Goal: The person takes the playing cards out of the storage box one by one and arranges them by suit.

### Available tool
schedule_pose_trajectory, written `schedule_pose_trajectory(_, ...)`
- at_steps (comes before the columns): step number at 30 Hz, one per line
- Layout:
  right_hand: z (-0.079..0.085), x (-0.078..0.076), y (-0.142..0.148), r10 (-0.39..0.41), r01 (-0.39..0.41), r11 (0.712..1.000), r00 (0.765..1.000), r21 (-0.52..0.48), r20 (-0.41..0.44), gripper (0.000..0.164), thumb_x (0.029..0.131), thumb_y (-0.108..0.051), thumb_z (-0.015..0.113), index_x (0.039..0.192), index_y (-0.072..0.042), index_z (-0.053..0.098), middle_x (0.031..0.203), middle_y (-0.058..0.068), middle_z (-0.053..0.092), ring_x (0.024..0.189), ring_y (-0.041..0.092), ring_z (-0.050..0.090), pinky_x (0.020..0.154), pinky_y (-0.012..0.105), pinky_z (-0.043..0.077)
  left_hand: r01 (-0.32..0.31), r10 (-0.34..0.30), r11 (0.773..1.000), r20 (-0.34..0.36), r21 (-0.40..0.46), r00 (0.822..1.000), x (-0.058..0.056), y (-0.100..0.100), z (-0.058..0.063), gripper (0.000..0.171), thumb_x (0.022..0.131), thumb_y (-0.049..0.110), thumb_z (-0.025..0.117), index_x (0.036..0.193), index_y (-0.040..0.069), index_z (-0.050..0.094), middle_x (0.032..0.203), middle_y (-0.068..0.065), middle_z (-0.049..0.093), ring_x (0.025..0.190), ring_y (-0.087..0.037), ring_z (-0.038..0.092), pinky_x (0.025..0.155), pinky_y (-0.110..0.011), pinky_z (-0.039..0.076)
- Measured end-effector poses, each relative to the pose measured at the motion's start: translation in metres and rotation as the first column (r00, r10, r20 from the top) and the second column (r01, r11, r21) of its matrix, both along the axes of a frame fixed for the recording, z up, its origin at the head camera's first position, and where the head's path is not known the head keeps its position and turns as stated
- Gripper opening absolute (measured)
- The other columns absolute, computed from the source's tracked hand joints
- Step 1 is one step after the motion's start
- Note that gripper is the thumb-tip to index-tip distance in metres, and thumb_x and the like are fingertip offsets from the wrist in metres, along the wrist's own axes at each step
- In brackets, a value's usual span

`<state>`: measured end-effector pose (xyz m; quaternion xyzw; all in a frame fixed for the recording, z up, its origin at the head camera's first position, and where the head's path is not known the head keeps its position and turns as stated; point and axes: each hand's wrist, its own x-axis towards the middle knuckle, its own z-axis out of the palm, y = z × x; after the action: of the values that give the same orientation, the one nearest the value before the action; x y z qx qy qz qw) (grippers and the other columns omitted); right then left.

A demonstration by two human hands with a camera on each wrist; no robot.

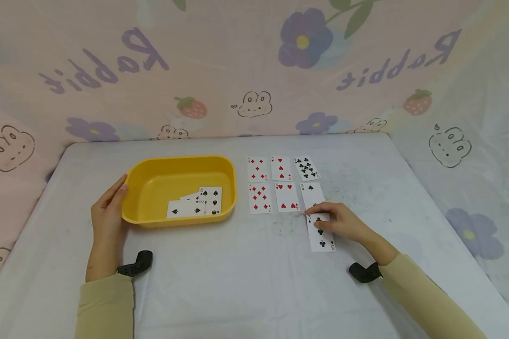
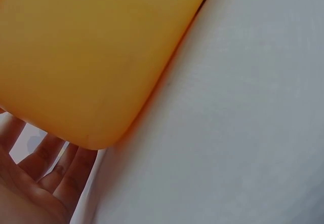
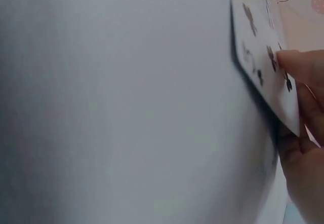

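My left hand (image 1: 107, 214) rests against the left end of a yellow plastic basin (image 1: 161, 186), fingers at its outer wall. The left wrist view shows those fingers nearly straight beside the basin (image 2: 91, 57). With thumb and fingers, my right hand (image 1: 343, 221) pinches the three of clubs (image 1: 322, 244) by its upper part. In the right wrist view the thumb lies on the face of this card (image 3: 266, 77), and its lower edge tilts off the cloth. Just beyond it lies the two of clubs (image 1: 311, 192), partly covered by the right fingers.
In the basin lie a two of spades (image 1: 182, 209), a six of spades (image 1: 213, 200) and another card mostly hidden. Left of the right hand, red cards include a seven of diamonds (image 1: 259, 198) and a four of hearts (image 1: 287, 197). A black club card (image 1: 306, 168) lies farther back.
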<state>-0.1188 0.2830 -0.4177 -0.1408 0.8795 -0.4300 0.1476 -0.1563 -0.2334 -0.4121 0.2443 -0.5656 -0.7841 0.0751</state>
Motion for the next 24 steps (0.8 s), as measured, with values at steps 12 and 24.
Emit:
schedule_pose_trajectory(12,-0.001,0.004,-0.002,0.063,-0.063,0.998,0.982,0.006,-0.179,0.028,0.084,-0.001,0.070,0.110,-0.009,0.067,0.111,0.004,0.067,0.105,0.019,0.060,0.093,0.019,0.045,0.002,-0.002,1.000,-0.015,-0.012,1.000,0.000,-0.001,-0.001,0.042,0.089,0.027,0.068,0.130,0.022,0.061,0.139,0.010,0.054,0.135,-0.006,0.041,0.103,-0.012,0.039)
schedule_pose_trajectory(24,0.016,-0.017,-0.023,-0.025,0.013,0.998,0.981,-0.063,-0.192,0.025,0.088,-0.003,0.065,0.113,0.001,0.064,0.113,0.016,0.066,0.099,0.026,0.058,0.086,0.026,0.051,-0.005,0.006,0.999,0.006,-0.038,1.000,0.001,0.000,0.001,0.041,0.089,0.028,0.068,0.129,0.023,0.062,0.140,0.010,0.054,0.135,-0.006,0.041,0.103,-0.013,0.039)
